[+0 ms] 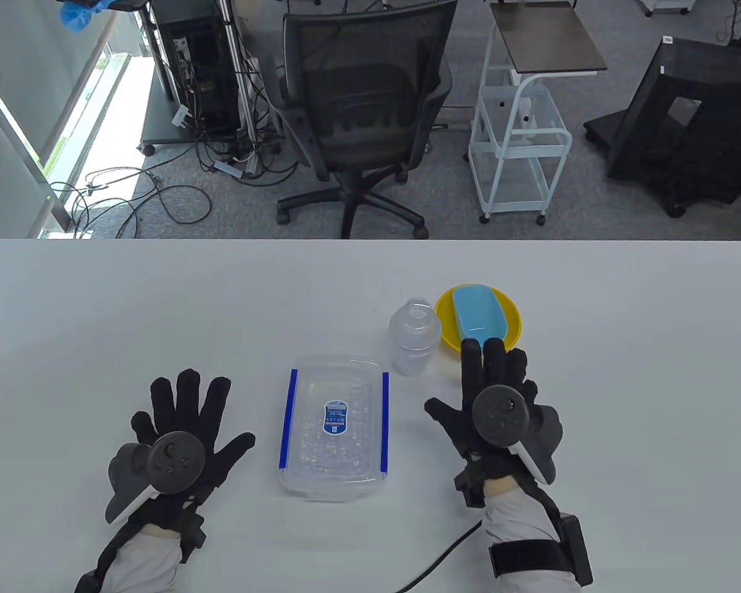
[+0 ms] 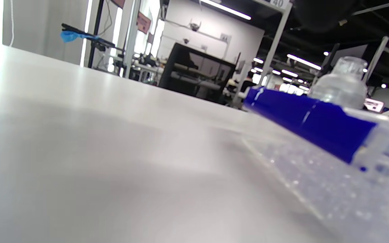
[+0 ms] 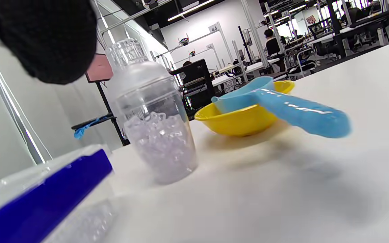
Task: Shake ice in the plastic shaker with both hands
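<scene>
Both hands lie flat on the white table (image 1: 99, 296), palms down with fingers straight and holding nothing, which reads as a resting pose ahead of any grasp: the left hand (image 1: 182, 432) is spread well to the left of the clear lidded container (image 1: 333, 426), and the right hand (image 1: 497, 401) sits to its right, fingertips reaching toward the handle of the blue scoop (image 1: 478, 312); whether they touch it cannot be told. The plastic shaker (image 1: 415, 336) stands upright with its cap on, between the container's far right corner and the yellow bowl (image 1: 511, 336), and just ahead and left of the right hand. The right wrist view shows it about half filled with ice (image 3: 160, 141), so loading looks finished and the shaking not yet begun. The scoop rests in the bowl with its handle jutting over the rim toward the person, probably parked there to keep it off the table. Counted: one shaker, one scoop, one bowl, one container with two blue clips along its long sides, and two gloved hands, each carrying one tracker.
</scene>
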Tool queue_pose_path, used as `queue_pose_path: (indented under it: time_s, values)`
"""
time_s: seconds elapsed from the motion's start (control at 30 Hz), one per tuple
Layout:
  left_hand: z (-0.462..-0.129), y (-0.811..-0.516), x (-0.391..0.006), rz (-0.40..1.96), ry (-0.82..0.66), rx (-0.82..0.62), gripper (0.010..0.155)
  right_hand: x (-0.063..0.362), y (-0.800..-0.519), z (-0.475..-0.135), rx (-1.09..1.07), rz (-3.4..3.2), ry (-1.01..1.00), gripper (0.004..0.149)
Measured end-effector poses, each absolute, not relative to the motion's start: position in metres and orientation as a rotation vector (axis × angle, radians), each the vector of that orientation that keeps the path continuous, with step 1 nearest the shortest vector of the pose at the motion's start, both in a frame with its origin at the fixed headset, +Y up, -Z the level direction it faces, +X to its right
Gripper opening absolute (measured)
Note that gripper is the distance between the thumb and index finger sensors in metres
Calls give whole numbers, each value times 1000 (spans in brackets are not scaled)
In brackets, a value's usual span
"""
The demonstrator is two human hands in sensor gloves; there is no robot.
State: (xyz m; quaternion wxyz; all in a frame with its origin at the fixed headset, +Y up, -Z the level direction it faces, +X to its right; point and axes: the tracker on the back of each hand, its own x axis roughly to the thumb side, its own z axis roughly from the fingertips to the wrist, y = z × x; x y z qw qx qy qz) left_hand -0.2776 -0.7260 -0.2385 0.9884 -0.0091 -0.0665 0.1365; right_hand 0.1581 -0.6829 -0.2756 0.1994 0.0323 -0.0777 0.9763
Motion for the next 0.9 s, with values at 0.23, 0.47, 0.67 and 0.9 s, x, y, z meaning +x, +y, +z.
queue_pose_path:
  time_s: [0.23, 0.47, 0.67, 0.9]
  values:
    - [-241, -730, -277, 244, -113, -31, 93, 155, -703, -260, 152, 2877, -79, 104]
    - [-241, -736, -278, 210, -80, -78, 91, 149, -706, -257, 186, 2899, -104, 104]
    - [-245, -739, -280, 219, -70, -104, 90, 152, -707, -258, 169, 2895, -94, 104]
    - [-248, -743, -276, 244, -104, -156, 88, 150, -711, -257, 184, 2924, -69, 103]
